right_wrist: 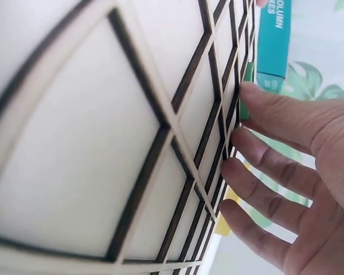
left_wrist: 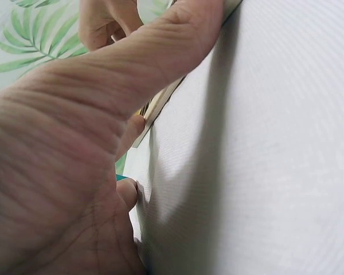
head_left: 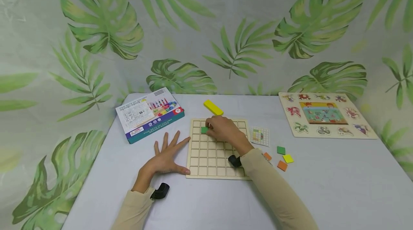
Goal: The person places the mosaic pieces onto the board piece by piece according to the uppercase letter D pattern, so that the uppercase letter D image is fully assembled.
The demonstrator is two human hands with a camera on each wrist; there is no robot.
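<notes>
Altogether two hands (head_left: 167,160) (head_left: 224,129), one board (head_left: 203,162), two green tiles (head_left: 204,130) (head_left: 281,150)

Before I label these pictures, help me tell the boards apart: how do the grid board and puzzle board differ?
The grid board is ruled into squares; the puzzle board shows colourful creatures. The grid board looks squarish, the puzzle board oblong. Both are pale and flat.

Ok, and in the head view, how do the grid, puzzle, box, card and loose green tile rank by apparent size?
Largest to smallest:
1. Grid and puzzle: too close to rank, with an arm covering part of the grid
2. Box
3. Card
4. Loose green tile
</notes>
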